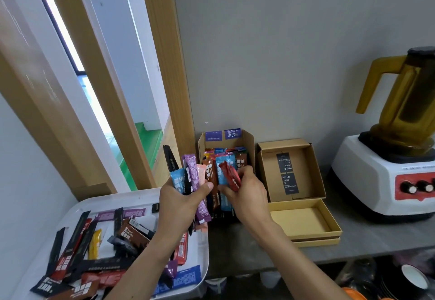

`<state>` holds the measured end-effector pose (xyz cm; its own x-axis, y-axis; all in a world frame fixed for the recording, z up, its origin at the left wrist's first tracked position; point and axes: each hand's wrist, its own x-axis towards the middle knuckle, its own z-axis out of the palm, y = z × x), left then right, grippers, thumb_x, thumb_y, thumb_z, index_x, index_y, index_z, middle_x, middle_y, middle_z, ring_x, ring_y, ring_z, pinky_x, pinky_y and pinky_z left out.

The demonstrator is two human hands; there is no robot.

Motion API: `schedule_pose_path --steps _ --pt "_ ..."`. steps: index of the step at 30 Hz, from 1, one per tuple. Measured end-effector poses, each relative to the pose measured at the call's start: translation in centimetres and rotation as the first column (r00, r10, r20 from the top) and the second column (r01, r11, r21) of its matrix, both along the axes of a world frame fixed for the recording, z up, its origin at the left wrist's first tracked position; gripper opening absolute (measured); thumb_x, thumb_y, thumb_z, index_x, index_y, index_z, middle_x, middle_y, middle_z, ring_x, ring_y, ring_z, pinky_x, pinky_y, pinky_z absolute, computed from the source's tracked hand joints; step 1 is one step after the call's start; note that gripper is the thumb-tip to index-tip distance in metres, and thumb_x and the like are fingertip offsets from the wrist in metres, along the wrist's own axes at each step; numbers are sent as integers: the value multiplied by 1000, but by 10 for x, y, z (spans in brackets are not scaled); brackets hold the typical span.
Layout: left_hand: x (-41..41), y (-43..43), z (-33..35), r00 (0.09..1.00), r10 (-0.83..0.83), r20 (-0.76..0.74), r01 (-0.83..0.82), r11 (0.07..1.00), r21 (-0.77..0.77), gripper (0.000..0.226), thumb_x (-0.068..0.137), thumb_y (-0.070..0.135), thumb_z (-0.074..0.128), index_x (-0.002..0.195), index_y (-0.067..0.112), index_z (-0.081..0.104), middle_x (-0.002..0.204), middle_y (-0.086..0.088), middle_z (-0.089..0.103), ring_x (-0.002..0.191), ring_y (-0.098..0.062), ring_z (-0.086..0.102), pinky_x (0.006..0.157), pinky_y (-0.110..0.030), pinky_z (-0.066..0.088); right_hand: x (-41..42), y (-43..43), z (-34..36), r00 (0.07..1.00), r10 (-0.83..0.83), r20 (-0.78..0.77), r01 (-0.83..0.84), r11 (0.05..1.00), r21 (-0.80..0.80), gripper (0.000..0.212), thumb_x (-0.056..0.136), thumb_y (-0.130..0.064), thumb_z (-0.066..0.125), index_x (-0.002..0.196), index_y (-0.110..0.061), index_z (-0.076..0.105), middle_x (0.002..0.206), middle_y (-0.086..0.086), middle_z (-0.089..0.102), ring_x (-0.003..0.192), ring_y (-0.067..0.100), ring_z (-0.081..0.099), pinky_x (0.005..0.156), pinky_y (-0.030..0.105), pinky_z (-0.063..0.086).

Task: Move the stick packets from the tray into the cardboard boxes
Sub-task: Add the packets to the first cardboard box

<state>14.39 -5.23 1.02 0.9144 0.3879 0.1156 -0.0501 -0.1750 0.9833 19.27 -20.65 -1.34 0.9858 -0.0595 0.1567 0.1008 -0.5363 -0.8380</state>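
A white tray (pixel 146 199) at the lower left holds several loose stick packets (pixel 101 241) in black, brown, red, yellow, purple and blue. My left hand (pixel 181 202) grips a fanned bunch of stick packets (pixel 191 177) above the tray's far right corner. My right hand (pixel 247 193) pinches a red stick packet (pixel 231 176) over the open left cardboard box (pixel 248 144), which stands against the wall with several packets upright inside. A second open cardboard box (pixel 313 175) to its right holds two black packets (pixel 287 173).
A flat yellow box lid (pixel 306 219) lies in front of the second box. A white blender (pixel 386 177) with an amber jug stands at the right. The grey counter edge (pixel 353 256) runs below, with dishes on a shelf underneath. A wooden door frame (pixel 164 64) rises at left.
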Motion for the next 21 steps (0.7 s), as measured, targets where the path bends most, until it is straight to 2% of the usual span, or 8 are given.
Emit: schedule_pose_path --steps 3,7,9,12,15,17,19,21 --pt "2 0 3 1000 -23 1 23 999 -33 41 82 31 85 118 22 68 99 3 81 94 -15 78 85 -36 63 -1 -5 5 998 58 -7 -58 997 54 58 88 -37 81 133 -22 48 130 -4 66 121 15 67 96 37 61" --pt "7 -6 14 998 -61 18 61 998 6 45 78 32 88 119 22 69 104 6 79 95 -13 77 77 -28 64 -1 -8 4 988 150 -17 -149 986 77 50 93 -38 76 132 -23 49 126 -3 68 118 17 69 95 38 61" --pt "11 -10 21 997 -69 40 68 997 23 46 78 34 87 118 23 69 104 7 78 94 -10 77 75 -23 63 -3 -10 5 987 162 17 -161 986 -31 44 96 -42 71 127 -25 45 120 -3 69 112 17 70 87 32 61" --pt "17 -15 32 997 -70 43 68 996 51 47 78 40 86 117 24 67 104 8 76 92 -11 76 68 -16 60 -8 -17 8 981 140 132 -89 938 -335 52 97 -55 64 130 -24 40 119 -4 71 102 17 74 73 23 51" --pt "23 -19 36 997 -69 39 66 996 66 42 80 38 85 116 24 67 103 8 75 90 -12 76 63 -13 59 -13 -20 9 966 143 217 -45 915 -400 61 92 -63 65 132 -25 40 123 -7 71 103 13 74 76 22 54" --pt "26 -17 36 997 -65 48 63 997 50 37 84 30 84 116 21 68 103 6 76 90 -12 76 63 -12 58 -16 -24 7 964 159 212 -95 954 -285 57 87 -68 66 122 -30 42 121 -13 67 104 9 72 82 22 60" --pt "27 -13 37 996 -59 60 56 997 47 37 85 26 83 118 20 67 105 4 77 90 -11 77 67 -17 60 -21 -28 6 965 208 161 -213 977 12 51 83 -69 64 111 -31 45 119 -18 64 107 8 71 80 26 63" --pt "26 -7 38 995 -55 81 51 998 46 39 87 26 81 122 18 66 109 3 77 94 -13 77 75 -27 63 -23 -33 3 958 255 133 -284 911 298 43 85 -55 70 107 -23 51 116 -13 68 110 9 72 76 26 64"
